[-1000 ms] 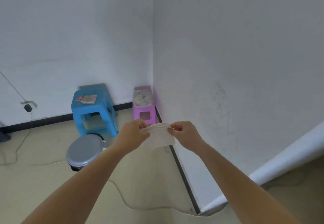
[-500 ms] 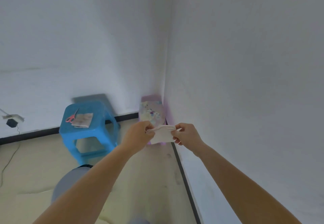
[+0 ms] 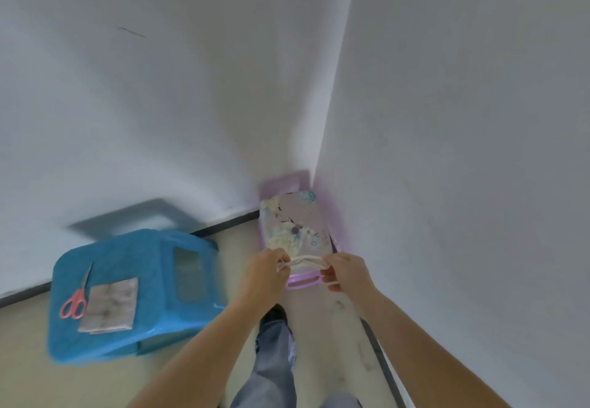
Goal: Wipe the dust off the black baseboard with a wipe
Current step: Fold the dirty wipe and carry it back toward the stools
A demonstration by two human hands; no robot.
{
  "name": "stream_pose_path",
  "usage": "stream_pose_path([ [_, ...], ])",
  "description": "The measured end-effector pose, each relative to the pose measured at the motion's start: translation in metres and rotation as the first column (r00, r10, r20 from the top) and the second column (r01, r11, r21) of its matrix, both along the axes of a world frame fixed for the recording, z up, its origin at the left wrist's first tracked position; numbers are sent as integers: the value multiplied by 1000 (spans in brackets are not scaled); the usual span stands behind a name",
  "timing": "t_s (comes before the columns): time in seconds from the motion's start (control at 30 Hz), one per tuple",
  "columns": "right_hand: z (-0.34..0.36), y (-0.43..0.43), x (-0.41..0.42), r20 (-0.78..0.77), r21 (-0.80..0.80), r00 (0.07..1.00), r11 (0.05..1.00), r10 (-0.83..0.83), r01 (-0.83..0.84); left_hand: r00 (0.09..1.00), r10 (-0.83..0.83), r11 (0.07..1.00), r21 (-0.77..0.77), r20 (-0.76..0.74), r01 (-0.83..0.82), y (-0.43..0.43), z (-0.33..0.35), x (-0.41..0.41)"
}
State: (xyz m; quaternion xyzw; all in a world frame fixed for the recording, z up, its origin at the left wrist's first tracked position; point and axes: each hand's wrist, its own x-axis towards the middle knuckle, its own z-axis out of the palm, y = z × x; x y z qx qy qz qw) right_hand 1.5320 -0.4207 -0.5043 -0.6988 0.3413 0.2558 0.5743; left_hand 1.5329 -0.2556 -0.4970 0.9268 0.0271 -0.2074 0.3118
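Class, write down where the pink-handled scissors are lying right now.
In the head view the scissors lie lower left, on top of the blue stool, just left of a grey folded sheet.

No text, label, brand or number can be read anywhere.

Arms forward, left grip (image 3: 265,276) and right grip (image 3: 348,275) each in a pinch on the wipe (image 3: 305,260).

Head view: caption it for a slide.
Left hand and right hand pinch a white wipe near a purple plastic stool.
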Motion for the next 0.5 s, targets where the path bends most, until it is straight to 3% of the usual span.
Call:
stream_pose_path([
  [0.27,-129,13,86,-154,-103,988,993,34,-50,979,-42,999,-9,-199,41,11,-135,83],
  [0.37,-159,15,113,-140,-137,978,975,154,-173,979,-53,999,-14,-195,51,13,-172,106],
  [0.5,-196,16,133,-73,-301,940,891,334,-340,985,-74,997,-6,-159,74,14,-208,124],
])
